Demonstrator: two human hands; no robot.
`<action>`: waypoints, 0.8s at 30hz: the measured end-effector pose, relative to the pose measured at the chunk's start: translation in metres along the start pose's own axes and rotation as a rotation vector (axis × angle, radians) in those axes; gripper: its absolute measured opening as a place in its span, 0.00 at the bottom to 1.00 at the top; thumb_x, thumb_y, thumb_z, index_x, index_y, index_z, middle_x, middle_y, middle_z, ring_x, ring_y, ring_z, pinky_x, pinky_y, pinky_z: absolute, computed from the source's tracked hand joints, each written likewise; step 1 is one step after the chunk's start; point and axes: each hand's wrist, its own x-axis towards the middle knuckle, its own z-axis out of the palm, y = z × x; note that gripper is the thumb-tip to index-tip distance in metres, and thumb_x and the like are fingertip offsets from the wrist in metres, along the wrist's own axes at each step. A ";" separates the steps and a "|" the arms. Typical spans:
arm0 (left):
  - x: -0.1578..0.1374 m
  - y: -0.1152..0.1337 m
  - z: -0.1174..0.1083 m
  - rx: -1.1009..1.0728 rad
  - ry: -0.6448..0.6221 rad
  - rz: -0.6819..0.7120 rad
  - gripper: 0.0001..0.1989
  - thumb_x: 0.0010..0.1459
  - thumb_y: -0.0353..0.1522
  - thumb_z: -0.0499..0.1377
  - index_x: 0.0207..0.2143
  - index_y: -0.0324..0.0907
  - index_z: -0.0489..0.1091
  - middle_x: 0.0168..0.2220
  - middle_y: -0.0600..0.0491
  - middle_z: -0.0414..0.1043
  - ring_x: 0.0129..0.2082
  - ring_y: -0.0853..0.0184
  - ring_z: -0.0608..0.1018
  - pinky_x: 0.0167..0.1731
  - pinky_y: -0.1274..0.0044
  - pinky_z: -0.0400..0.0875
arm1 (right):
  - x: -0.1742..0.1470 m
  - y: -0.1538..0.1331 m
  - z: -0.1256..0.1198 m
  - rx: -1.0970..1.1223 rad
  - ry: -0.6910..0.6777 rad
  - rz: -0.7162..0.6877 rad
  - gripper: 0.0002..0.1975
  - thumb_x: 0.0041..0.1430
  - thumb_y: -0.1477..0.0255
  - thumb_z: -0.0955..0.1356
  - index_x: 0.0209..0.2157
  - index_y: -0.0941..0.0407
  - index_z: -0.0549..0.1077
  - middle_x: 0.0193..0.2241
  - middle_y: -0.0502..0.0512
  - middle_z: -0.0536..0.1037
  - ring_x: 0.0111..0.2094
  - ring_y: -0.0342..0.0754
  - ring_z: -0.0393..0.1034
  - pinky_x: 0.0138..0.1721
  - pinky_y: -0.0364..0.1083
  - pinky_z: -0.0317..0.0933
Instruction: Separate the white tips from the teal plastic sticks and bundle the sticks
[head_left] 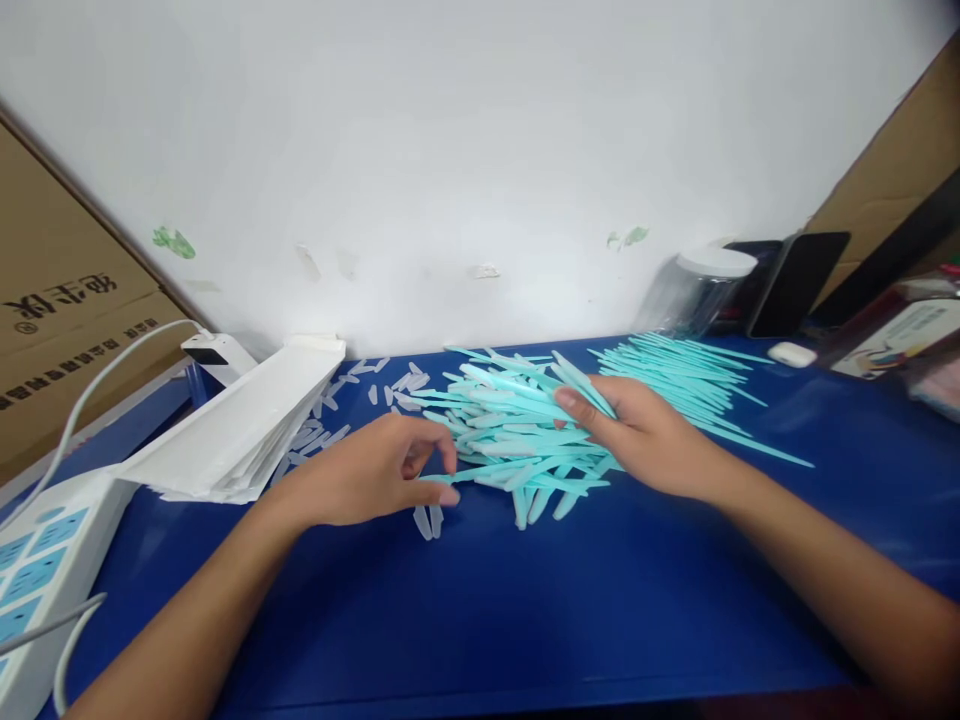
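Observation:
My right hand (637, 430) is closed around a few slim turquoise sticks (581, 385) with clear caps, which look like eyebrow razors. It rests at the right side of a heaped pile of capped turquoise sticks (517, 430). At the pile's left edge is my left hand (397, 465), its thumb and index finger curved and apart. The tip of one stick lies near those fingertips; whether they touch it I cannot tell. Two loose clear caps (428, 522) lie just below my left hand. More clear caps (311, 440) are scattered behind it.
Another pile of turquoise sticks (675, 380) lies at the right. A stack of folded white paper (240, 420) and a power strip (52, 570) are on the left. A clear jar (694, 290), a phone (799, 285) and a small white case (792, 354) stand back right, on the blue table (525, 620).

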 end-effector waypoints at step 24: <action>0.009 -0.009 0.012 0.127 0.466 0.331 0.16 0.68 0.45 0.66 0.33 0.44 0.83 0.24 0.56 0.74 0.20 0.72 0.65 0.22 0.77 0.57 | 0.001 -0.001 0.000 -0.041 -0.023 0.017 0.28 0.73 0.45 0.64 0.28 0.53 0.63 0.23 0.47 0.66 0.25 0.46 0.61 0.28 0.46 0.57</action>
